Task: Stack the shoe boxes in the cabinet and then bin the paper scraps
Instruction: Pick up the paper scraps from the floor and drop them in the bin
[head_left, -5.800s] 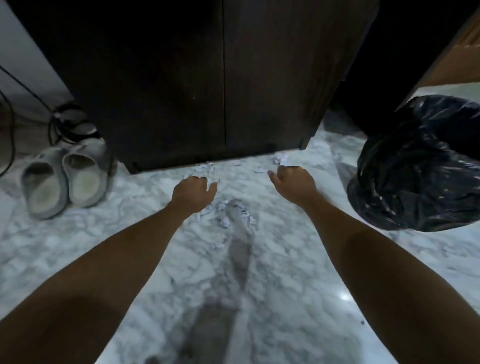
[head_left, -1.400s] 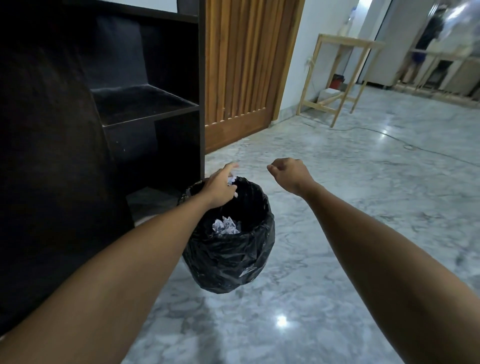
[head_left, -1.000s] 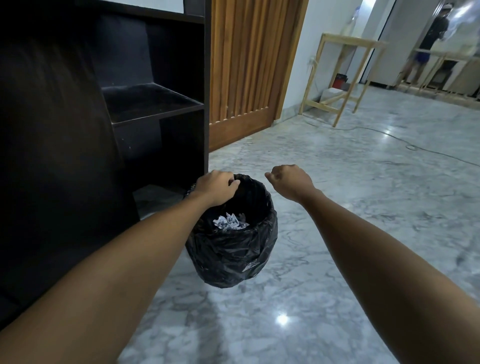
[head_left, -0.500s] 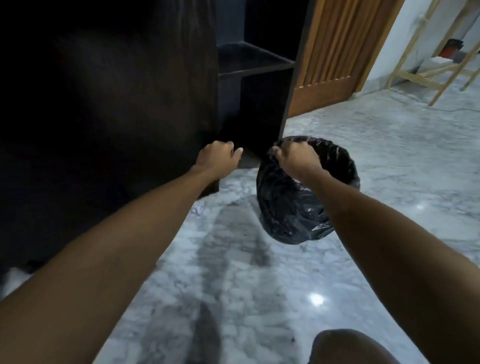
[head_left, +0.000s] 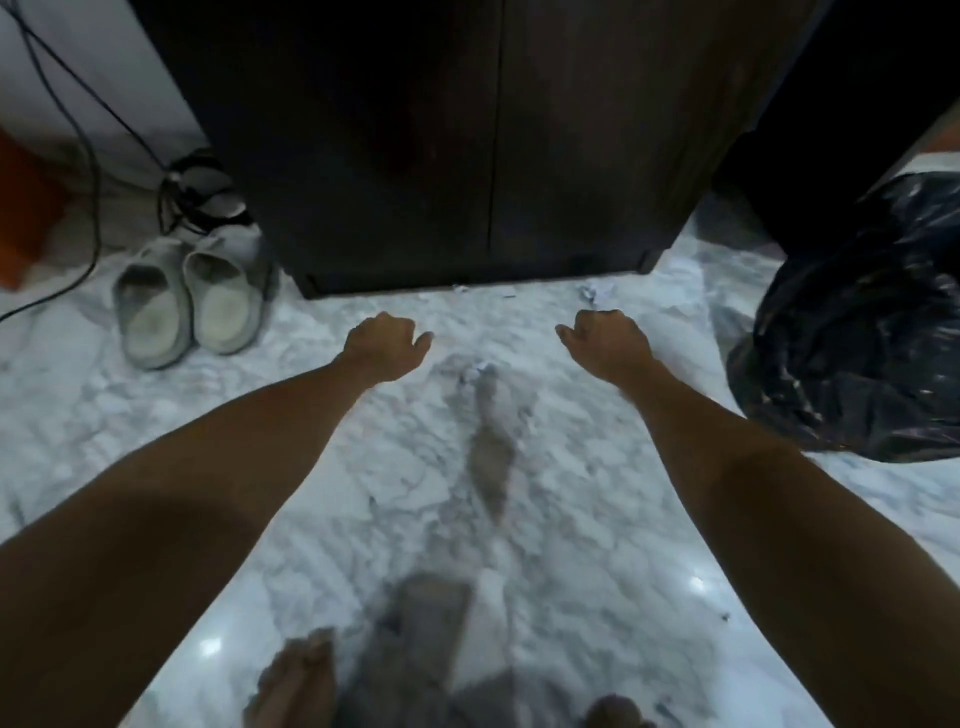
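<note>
A few paper scraps (head_left: 593, 294) lie on the marble floor (head_left: 363, 467) at the foot of the closed dark cabinet (head_left: 467, 145), one more (head_left: 480, 369) nearer, between the hands. Bin (head_left: 857, 322) with black liner sits far right; inside not visible. Left hand (head_left: 387, 345) and right hand (head_left: 605, 343) hover loosely curled, nothing visibly held; grey slippers (head_left: 187, 306) at left.

Two hands (head_left: 387, 345), two slippers (head_left: 187, 306), one bin (head_left: 857, 332), one cabinet (head_left: 467, 135).

No readable text, label, brand or number on anything here.
</note>
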